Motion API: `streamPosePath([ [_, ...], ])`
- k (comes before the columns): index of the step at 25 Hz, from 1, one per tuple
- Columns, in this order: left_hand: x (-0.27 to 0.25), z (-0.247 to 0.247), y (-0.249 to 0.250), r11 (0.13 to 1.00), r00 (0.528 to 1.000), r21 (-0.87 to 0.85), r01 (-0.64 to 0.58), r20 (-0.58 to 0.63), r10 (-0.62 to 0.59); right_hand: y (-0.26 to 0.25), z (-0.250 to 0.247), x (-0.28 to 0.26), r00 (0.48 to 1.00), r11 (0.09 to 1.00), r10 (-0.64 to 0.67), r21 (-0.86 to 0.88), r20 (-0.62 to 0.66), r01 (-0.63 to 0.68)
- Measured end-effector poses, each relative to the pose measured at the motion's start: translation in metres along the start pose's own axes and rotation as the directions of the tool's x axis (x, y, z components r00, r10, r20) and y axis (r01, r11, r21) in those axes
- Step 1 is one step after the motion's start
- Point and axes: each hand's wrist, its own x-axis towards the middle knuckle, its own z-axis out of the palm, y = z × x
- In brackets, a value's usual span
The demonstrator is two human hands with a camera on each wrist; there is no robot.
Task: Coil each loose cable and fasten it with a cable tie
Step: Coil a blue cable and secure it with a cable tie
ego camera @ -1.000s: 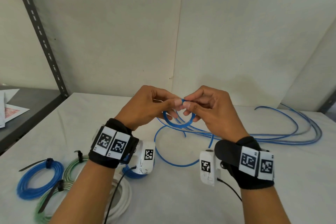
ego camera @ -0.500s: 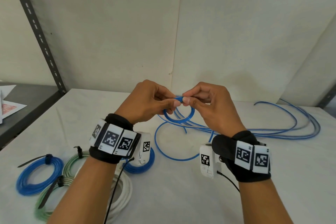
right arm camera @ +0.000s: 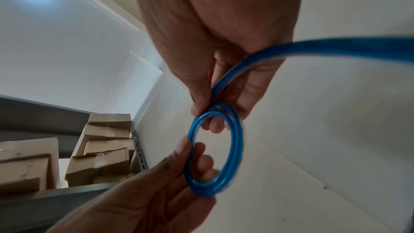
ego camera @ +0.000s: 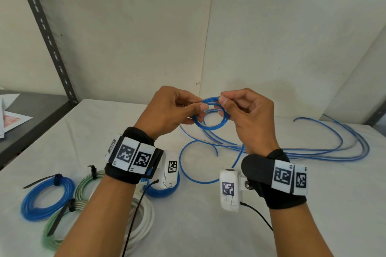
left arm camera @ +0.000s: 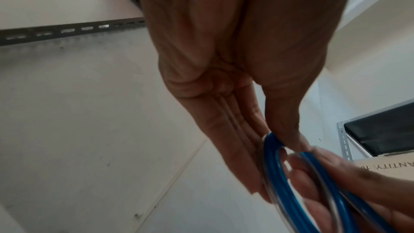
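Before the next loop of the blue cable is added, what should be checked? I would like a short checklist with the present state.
1. Left hand pinches the small coil: ok.
2. Right hand pinches the coil's top: ok.
3. Loops lie together: ok.
4. Loose blue cable on the table free of knots: cannot tell.
5. Spare cable tie within reach: cannot tell.

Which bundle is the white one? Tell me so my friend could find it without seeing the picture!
Look at the white table, at its near left corner where finished bundles lie together. The white coil sits closest to the person, partly hidden under the left forearm, just right of the green coils. Its neighbours are blue or green; it is the only white one.
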Motion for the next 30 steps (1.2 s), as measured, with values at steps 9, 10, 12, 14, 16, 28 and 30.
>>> streamPosePath([
  [9, 0.001, 0.011, 0.001, 0.935, 0.981, -0.354, -0.023, -0.189, -0.047, -0.002, 0.013, -0.005, 0.997, 0.981, 0.066, 0.186, -0.034, -0.058],
  [10, 0.002, 0.013, 0.001, 0.93, 0.979, -0.368, -0.021, -0.195, -0.055, 0.0, 0.012, -0.004, 0.997, 0.987, 0.043, 0.159, -0.062, -0.032],
  [12, 0.003, 0.013, -0.001, 0.931, 0.979, -0.364, -0.013, -0.193, -0.062, 0.004, 0.002, 0.001, 0.998, 0.999, -0.012, 0.049, -0.067, 0.015],
  [14, 0.004, 0.008, -0.004, 0.957, 0.985, -0.291, -0.001, -0.165, -0.05, 0.006, -0.009, 0.006, 0.995, 0.998, -0.048, -0.035, -0.082, 0.045],
  [16, 0.004, 0.008, -0.007, 0.981, 0.992, -0.195, 0.018, -0.116, -0.042, 0.005, -0.017, 0.009, 0.989, 0.994, -0.083, -0.087, -0.124, 0.072],
  [28, 0.002, -0.003, -0.005, 0.951, 0.962, -0.309, -0.003, -0.261, -0.082, 0.011, -0.005, 0.002, 0.993, 0.993, 0.106, 0.052, 0.06, -0.109],
  [30, 0.003, -0.002, -0.005, 0.93, 0.954, -0.367, -0.017, -0.283, -0.094, 0.007, 0.0, -0.001, 0.992, 0.992, 0.093, 0.076, 0.087, -0.099],
])
